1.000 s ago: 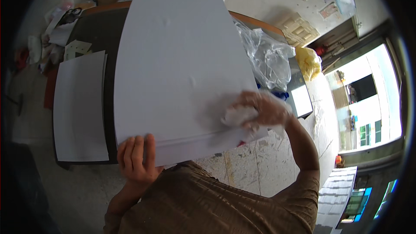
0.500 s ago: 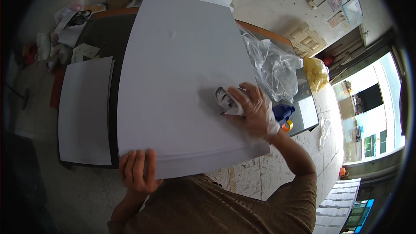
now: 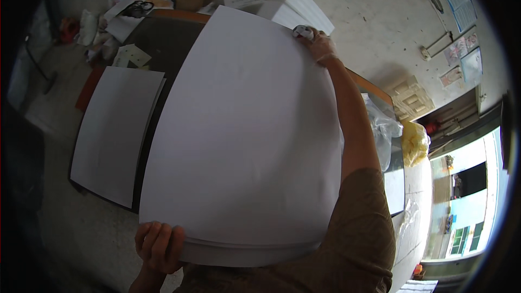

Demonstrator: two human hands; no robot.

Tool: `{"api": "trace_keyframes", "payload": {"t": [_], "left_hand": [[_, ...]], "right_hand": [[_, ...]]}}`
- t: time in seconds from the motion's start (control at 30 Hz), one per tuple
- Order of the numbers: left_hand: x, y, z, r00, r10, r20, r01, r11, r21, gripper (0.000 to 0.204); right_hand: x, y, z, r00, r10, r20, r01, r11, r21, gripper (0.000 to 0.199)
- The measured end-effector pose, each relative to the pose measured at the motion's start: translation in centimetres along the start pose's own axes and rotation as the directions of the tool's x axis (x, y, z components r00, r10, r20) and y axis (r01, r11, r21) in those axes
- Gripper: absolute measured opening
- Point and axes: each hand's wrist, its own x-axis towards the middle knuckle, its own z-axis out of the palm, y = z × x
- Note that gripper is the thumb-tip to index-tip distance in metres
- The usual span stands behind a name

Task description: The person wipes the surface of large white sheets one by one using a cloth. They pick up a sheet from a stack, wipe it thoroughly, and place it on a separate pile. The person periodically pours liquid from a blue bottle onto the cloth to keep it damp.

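A large white board or sheet (image 3: pixel 244 130) lies over the table in front of me, its near edge reaching my body and showing another layer beneath. My left hand (image 3: pixel 160 247) is closed on its near left corner, fingers on top; the thumb is hidden. At the far right corner, my right hand (image 3: pixel 322 48), which seems to wear a thin clear glove, presses a crumpled white-and-grey cloth (image 3: pixel 303 32) against the surface. My right arm stretches along the board's right side.
A smaller stack of white sheets (image 3: pixel 116 135) lies left on the dark table (image 3: pixel 168 38). White foam-like blocks (image 3: pixel 301 11) stand behind the board. Clear plastic film (image 3: pixel 382 135) and a yellow bag (image 3: pixel 415 144) are to the right. Papers and bags (image 3: pixel 116 24) clutter the far left.
My right hand has carried the cloth from the board's near right area to its far right corner. My left hand stays on the near left corner. The view has shifted.
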Motion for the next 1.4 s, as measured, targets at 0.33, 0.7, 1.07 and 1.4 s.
{"api": "trace_keyframes", "payload": {"t": [0.33, 0.7, 1.07, 1.4], "left_hand": [[0.7, -0.5, 0.5, 0.999, 0.038, -0.009, -0.038, 0.999, 0.038, 0.051], [0.2, -1.0, 1.8, 0.984, 0.097, -0.147, -0.107, 0.992, -0.064, 0.068], [0.3, -0.3, 0.3, 0.998, 0.018, -0.054, -0.021, 0.998, -0.054, 0.009], [-0.1, 0.2, 0.1, 0.999, -0.03, -0.027, 0.03, 1.0, -0.007, 0.021]], "right_hand": [[-4.2, 2.8, 1.0, 0.977, -0.212, -0.022, 0.21, 0.944, 0.254, 0.063], [-44.4, -11.7, -15.5, 0.894, -0.435, 0.108, 0.379, 0.863, 0.335, 0.072], [-13.3, -0.6, -5.5, 0.996, 0.085, 0.011, -0.085, 0.966, 0.245, 0.058], [-7.2, 6.4, -0.7, 0.953, 0.298, 0.051, -0.294, 0.871, 0.393, 0.046]]}}
